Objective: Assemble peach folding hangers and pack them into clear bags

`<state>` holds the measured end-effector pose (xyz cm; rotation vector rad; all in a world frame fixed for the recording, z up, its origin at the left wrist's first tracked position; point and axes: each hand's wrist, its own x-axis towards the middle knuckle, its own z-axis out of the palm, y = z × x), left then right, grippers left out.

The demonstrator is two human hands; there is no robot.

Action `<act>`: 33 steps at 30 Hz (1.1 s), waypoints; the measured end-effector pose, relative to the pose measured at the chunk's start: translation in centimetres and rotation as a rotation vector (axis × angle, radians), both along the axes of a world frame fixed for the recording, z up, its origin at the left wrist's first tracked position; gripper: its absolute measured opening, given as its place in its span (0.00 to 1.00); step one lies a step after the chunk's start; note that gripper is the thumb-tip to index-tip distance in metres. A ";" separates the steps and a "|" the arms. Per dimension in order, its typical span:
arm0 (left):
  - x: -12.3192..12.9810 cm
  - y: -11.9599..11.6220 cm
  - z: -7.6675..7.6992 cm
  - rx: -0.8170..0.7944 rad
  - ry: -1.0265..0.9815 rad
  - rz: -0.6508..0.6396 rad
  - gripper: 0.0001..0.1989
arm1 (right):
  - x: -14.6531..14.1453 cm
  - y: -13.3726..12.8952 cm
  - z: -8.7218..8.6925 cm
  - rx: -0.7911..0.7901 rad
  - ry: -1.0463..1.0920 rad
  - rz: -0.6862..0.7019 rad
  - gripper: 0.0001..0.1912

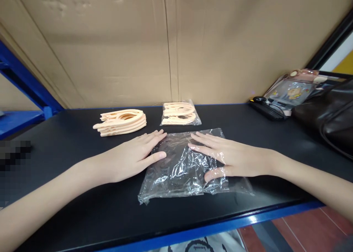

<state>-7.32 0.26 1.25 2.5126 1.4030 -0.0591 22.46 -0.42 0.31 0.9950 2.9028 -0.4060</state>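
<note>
A clear plastic bag (179, 171) lies flat and crinkled on the black tabletop in front of me. My left hand (140, 153) rests at the bag's left edge, fingers stretched out and thumb apart. On the bag's right part lies my right hand (226, 154), palm down with its fingers spread. Beyond my left hand is a stack of several cream plastic folding hangers (121, 122). Behind the loose bag, more cream hangers (179, 113) lie inside a clear bag of their own.
A cardboard wall (124, 53) closes off the back of the table (82, 215). At the right are a dark brown leather bag (328, 108), a black object with a cable (267, 108) and a clear printed pouch (292, 90). A blue metal frame (24, 75) stands at the left.
</note>
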 end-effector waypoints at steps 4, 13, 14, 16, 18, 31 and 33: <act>0.1 -0.5 -0.2 0.036 -0.057 -0.041 0.36 | 0.1 0.3 -0.4 0.041 0.026 0.028 0.44; 0.6 -0.8 -0.3 -0.066 0.037 -0.144 0.46 | 0.5 0.2 0.1 -0.023 0.018 0.026 0.42; 0.6 -0.7 -0.4 -0.061 0.036 -0.146 0.46 | 0.7 0.2 0.3 -0.055 0.007 0.023 0.43; 0.4 -0.6 -0.4 -0.070 0.044 -0.152 0.46 | 1.0 0.1 0.8 -0.116 -0.021 0.011 0.46; 0.2 -0.5 -0.4 -0.085 0.056 -0.159 0.46 | 1.3 0.1 1.1 -0.158 -0.043 -0.001 0.49; -0.2 -0.3 -0.3 -0.064 0.013 -0.164 0.46 | 1.4 0.3 0.7 -0.163 0.007 0.007 0.47; 0.0 -0.4 -0.1 -0.068 0.018 -0.150 0.46 | 1.3 0.3 0.7 -0.152 -0.018 0.008 0.47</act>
